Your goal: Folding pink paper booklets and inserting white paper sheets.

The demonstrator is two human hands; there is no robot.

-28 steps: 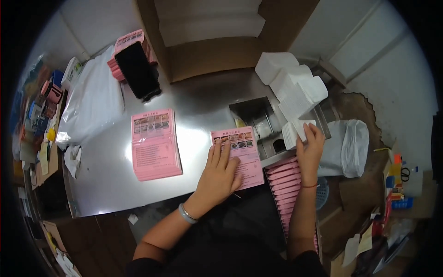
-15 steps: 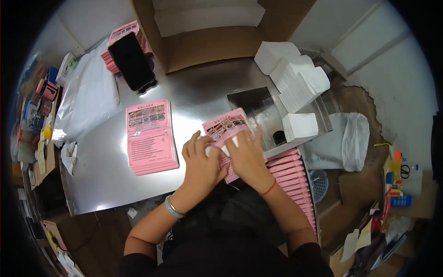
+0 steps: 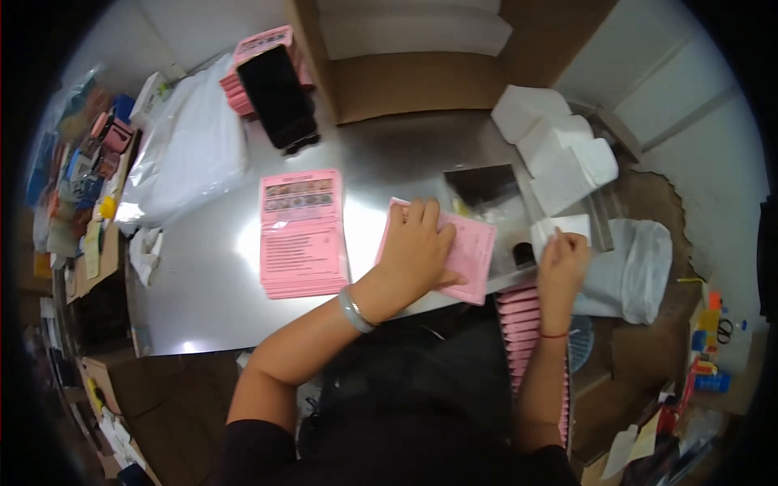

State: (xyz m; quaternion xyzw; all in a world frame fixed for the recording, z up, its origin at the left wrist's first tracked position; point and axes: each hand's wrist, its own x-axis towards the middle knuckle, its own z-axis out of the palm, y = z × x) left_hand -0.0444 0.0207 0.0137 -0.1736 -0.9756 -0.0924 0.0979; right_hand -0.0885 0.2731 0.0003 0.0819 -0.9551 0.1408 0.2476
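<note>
My left hand lies over a flat pink printed packet at the table's front edge. Its fingers curl over the packet's far side, and its thumb presses near the close edge. The packet sits tilted, partly hidden under that hand. To the right, my right hand has its fingertips pinched at a small stack of folded white tissues; whether a single sheet is between them is hard to make out. A neat pile of pink printed packets rests to the left of my left hand.
A metal tray holds more white tissue stacks. Below it stands a box with a row of pink packets. A phone leans on another pink pile. A cardboard box stands behind; clear plastic bags lie left.
My right hand has left the pink packet and moved right to the tissue stack. My left hand now lies over the packet, which has turned. The whole view has shifted.
</note>
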